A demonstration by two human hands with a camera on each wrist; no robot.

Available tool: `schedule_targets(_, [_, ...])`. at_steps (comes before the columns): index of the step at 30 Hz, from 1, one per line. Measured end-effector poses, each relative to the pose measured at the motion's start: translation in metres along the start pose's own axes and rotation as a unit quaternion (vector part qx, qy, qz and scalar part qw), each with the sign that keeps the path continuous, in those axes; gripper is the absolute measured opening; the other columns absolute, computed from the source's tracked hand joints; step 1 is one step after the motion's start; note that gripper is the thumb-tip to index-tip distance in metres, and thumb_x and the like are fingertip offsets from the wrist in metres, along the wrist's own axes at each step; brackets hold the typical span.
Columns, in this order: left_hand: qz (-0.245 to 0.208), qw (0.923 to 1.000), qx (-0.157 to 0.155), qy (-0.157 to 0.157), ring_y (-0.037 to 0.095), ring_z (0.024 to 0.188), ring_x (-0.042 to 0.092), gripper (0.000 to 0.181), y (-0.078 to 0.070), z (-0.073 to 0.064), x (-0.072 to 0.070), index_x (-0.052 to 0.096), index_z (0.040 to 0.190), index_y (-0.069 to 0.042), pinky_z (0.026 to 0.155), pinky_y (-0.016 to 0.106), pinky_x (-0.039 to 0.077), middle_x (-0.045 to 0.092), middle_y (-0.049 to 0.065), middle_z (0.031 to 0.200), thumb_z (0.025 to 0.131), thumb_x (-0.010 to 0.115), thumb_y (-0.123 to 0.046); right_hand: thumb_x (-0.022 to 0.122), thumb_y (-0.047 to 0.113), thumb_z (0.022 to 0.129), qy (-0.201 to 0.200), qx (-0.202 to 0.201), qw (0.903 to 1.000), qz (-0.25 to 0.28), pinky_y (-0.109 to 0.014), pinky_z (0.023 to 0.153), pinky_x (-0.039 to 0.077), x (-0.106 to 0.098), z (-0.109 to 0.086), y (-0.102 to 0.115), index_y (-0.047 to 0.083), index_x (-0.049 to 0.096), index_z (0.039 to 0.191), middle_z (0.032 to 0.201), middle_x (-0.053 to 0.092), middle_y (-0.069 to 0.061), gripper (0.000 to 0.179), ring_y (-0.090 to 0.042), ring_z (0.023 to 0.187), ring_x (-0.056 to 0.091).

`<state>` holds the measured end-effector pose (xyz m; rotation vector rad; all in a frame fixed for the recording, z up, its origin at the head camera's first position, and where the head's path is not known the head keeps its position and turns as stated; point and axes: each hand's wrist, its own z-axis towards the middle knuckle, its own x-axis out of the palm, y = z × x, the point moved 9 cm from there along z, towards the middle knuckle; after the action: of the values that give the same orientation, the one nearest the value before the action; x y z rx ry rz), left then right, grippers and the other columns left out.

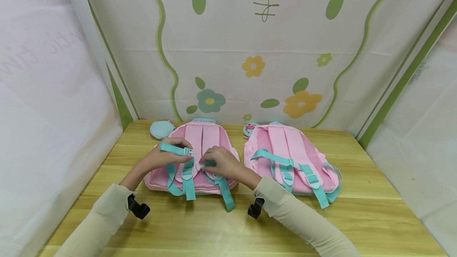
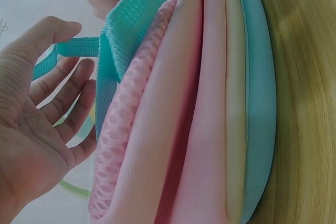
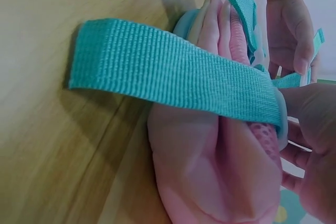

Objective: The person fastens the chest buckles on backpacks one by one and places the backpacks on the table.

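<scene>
A pink backpack [image 1: 209,134] with teal straps lies back side up on the wooden table, on the left. Over its shoulder straps, my left hand [image 1: 161,159] pinches a teal webbing strap [image 1: 172,148] by the white buckle [image 1: 189,151] at its end. Facing it, my right hand [image 1: 228,164] pinches a small white buckle piece [image 1: 199,166], partly covered by the fingers, with teal webbing by the palm. The two pieces are apart. In the left wrist view, the teal strap [image 2: 77,46] passes between thumb and fingers. A loose teal strap end [image 3: 173,69] crosses the right wrist view.
A second pink backpack [image 1: 276,142] lies on the right, its teal chest strap [image 1: 273,156] running across it. A round light-blue pouch [image 1: 162,129] is beside the left backpack, and a round patterned one [image 1: 248,129] beside the right. Printed cloth [image 1: 221,78] hangs behind the table.
</scene>
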<state>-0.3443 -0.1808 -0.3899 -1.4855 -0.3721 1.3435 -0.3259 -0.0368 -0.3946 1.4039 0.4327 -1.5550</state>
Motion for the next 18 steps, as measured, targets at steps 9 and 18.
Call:
schedule_targets(9, [-0.001, 0.9999, 0.011, 0.002, 0.020, 0.089, 0.060, 0.017, -0.002, 0.002, 0.003, 0.070, 0.104, -0.015, 0.077, 0.026, 0.054, 0.068, 0.005, 0.100, 0.089, 0.080, -0.018, 0.077, 0.017, 0.092, -0.068, -0.016, 0.9972, 0.028, -0.031, 0.090, 0.053, -0.009, -0.010, -0.002, 0.013, 0.077, 0.108, 0.105, 0.073, -0.001, 0.016, -0.016, 0.101, 0.065])
schedule_targets(18, [-0.017, 0.9995, 0.028, 0.003, 0.018, 0.088, 0.060, 0.016, -0.006, 0.005, 0.009, 0.069, 0.105, -0.014, 0.077, 0.026, 0.053, 0.068, 0.007, 0.100, 0.091, 0.077, -0.015, 0.076, 0.015, 0.092, -0.131, 0.003, 0.9899, 0.054, -0.026, 0.087, 0.054, -0.016, -0.019, -0.009, 0.011, 0.075, 0.107, 0.105, 0.069, -0.003, 0.016, -0.017, 0.100, 0.062])
